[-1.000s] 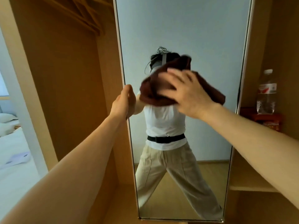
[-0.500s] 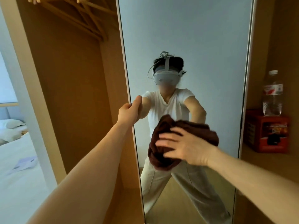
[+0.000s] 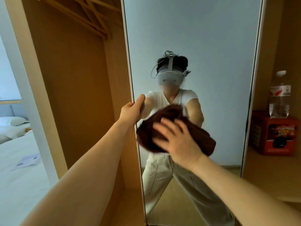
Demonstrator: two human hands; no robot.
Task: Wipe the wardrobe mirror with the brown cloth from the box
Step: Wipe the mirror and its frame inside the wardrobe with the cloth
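Compared with 1 second ago, the brown cloth (image 3: pixel 197 135) has come down from the height of the reflected head to the reflected chest and waist. Since 0.5 seconds ago it has moved a little to the left, so its left end now lies close to the left edge of the mirror (image 3: pixel 203 46). The right hand (image 3: pixel 177 142) now looks smeared by motion.

This hand lies on top of the bunched cloth and presses it flat against the glass. Its fingers (image 3: pixel 162 128) are spread and nearly straight, not wrapped around the fabric, and the forearm comes in from the lower right.

The left hand (image 3: pixel 132 111) stays where it was. It grips the left edge of the mirror, with the thumb on the glass side and the other fingers hidden behind the edge. The left arm is stretched out almost straight.

To the right of the mirror, a water bottle (image 3: pixel 279 95) stands on a red box (image 3: pixel 273 136). To the left is the open wardrobe (image 3: pixel 73 95), and beyond it a white bed (image 3: pixel 19 176).
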